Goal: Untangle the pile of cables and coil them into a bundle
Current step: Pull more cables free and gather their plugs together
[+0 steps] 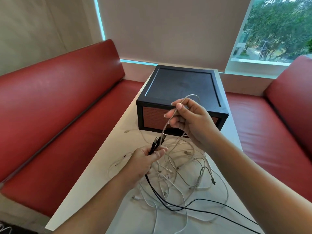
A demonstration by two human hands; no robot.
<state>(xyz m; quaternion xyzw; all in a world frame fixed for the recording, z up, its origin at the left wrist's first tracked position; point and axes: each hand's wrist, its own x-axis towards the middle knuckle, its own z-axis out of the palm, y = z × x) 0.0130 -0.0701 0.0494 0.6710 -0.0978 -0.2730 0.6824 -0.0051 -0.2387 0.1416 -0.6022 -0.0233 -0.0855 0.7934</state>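
A tangled pile of white and grey cables (184,173) lies on the white table (94,181) in front of me. My left hand (143,163) grips a black cable (170,202) near its plug ends, which stick up above the fist; the rest of it trails down and off to the right across the table. My right hand (190,120) is raised above the pile and pinches a grey cable (167,125) that loops over the fingers, its USB plug hanging close to the black plugs.
A black box with red woven sides (182,97) stands on the table just beyond my hands. Red benches run along the left (55,105) and the right (273,125). A window with a lowered blind is behind.
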